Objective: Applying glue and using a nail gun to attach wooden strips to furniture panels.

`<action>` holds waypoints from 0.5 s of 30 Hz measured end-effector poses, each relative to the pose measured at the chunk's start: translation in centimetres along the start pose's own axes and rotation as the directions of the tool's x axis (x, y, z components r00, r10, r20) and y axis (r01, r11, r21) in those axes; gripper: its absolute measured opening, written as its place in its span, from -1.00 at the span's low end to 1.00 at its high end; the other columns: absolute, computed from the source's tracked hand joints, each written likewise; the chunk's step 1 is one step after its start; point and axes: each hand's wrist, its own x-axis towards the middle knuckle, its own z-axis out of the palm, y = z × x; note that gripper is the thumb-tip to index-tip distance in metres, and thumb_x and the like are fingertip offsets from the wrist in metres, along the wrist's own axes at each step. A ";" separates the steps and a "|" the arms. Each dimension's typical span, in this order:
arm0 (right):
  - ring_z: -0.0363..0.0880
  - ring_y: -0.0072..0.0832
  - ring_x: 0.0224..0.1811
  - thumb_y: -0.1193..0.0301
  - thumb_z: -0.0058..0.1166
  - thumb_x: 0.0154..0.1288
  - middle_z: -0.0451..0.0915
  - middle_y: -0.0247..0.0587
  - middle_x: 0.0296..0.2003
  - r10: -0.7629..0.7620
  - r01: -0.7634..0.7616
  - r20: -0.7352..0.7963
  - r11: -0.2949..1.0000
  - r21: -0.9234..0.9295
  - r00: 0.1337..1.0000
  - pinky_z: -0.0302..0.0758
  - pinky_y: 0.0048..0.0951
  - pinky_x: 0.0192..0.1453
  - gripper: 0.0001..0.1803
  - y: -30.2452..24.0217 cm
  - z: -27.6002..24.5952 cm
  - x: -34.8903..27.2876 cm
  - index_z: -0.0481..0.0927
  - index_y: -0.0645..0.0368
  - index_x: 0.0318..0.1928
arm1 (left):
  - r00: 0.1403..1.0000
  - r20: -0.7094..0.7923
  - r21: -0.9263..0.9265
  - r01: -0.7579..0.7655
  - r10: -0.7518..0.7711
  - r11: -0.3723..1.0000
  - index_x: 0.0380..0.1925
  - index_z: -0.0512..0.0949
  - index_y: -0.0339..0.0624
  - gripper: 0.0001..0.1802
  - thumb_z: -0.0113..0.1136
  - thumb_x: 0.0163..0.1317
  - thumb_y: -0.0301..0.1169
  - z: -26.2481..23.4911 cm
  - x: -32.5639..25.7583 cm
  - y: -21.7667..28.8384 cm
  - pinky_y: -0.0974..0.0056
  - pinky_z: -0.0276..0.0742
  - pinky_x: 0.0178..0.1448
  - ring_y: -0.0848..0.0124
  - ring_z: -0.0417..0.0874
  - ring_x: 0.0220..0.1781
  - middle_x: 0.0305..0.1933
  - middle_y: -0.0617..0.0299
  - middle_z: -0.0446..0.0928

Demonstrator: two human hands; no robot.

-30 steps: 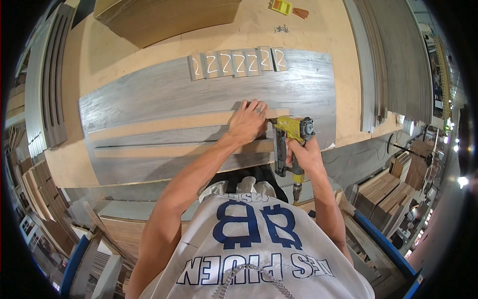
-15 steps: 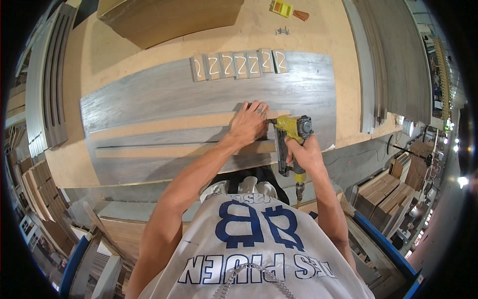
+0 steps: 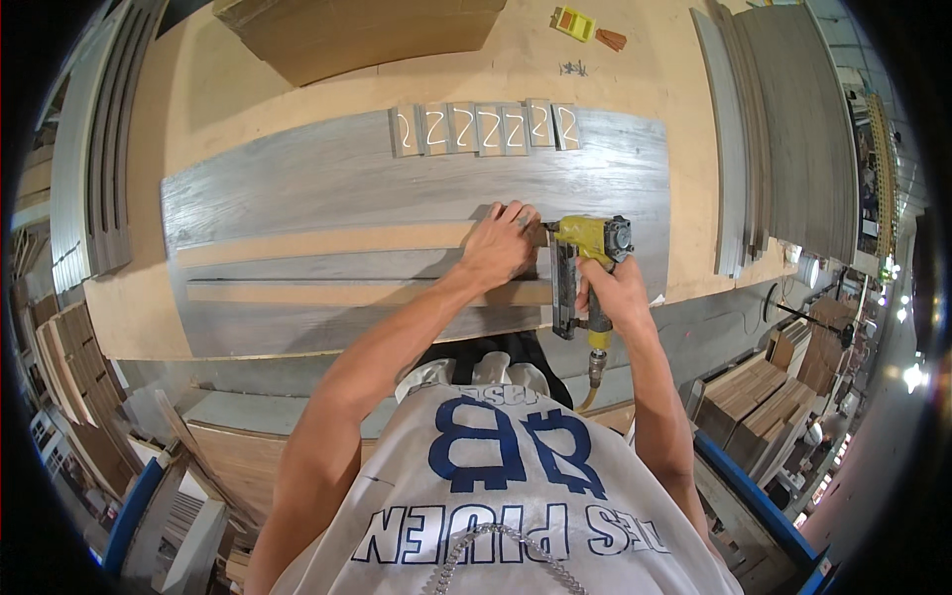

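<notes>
Head view: our left hand (image 3: 502, 246), fingers bunched, is bracing the upper strip (image 3: 347, 239); our right hand (image 3: 617, 290) is clenching the nailer (image 3: 593, 236). Any nose slip is risking nailed fingers.

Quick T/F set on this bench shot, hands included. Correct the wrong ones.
1. The right hand grips a yellow nail gun. True.
2. The left hand is held up in the air. False: the left hand rests on the farther tan strip.
3. A cardboard box sits beyond the grey panel. True.
4. The small marked blocks are stacked in one pile. False: the small blocks lie in a row on the grey panel.
</notes>
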 end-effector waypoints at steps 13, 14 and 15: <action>0.74 -0.12 -0.28 0.28 0.21 0.27 0.66 0.24 -0.29 -0.361 0.176 -0.127 0.696 -0.696 0.924 0.67 -0.15 -0.20 -0.56 2.2 -7.9 5.4 0.58 0.48 -0.07 | 0.853 -0.305 -0.164 0.391 -0.424 0.906 0.22 0.47 -0.31 -0.37 0.34 0.23 -0.18 -3.1 -7.0 2.2 -0.13 0.26 0.40 -0.10 0.39 0.32 0.27 -0.08 0.45; 0.74 -0.05 -0.09 0.27 0.22 0.27 0.64 0.36 -0.10 -0.545 0.187 -0.131 0.489 -0.852 0.828 0.67 -0.11 -0.07 -0.45 2.7 -8.1 6.1 0.52 0.49 0.10 | 0.834 -0.342 -0.138 0.412 -0.433 0.901 0.22 0.47 -0.29 -0.40 0.33 0.23 -0.23 -3.2 -8.8 2.5 -0.14 0.30 0.33 -0.10 0.42 0.25 0.23 -0.08 0.47; 0.56 -0.01 0.22 0.28 0.22 0.29 0.48 0.36 0.18 -0.344 0.089 -0.082 0.455 -0.886 0.935 0.58 -0.10 0.17 -0.28 1.8 -6.9 5.1 0.31 0.41 0.35 | 0.811 -0.382 -0.113 0.434 -0.443 0.894 0.22 0.48 -0.27 -0.43 0.33 0.24 -0.28 -3.1 -10.3 2.5 -0.15 0.34 0.26 -0.11 0.46 0.18 0.18 -0.08 0.48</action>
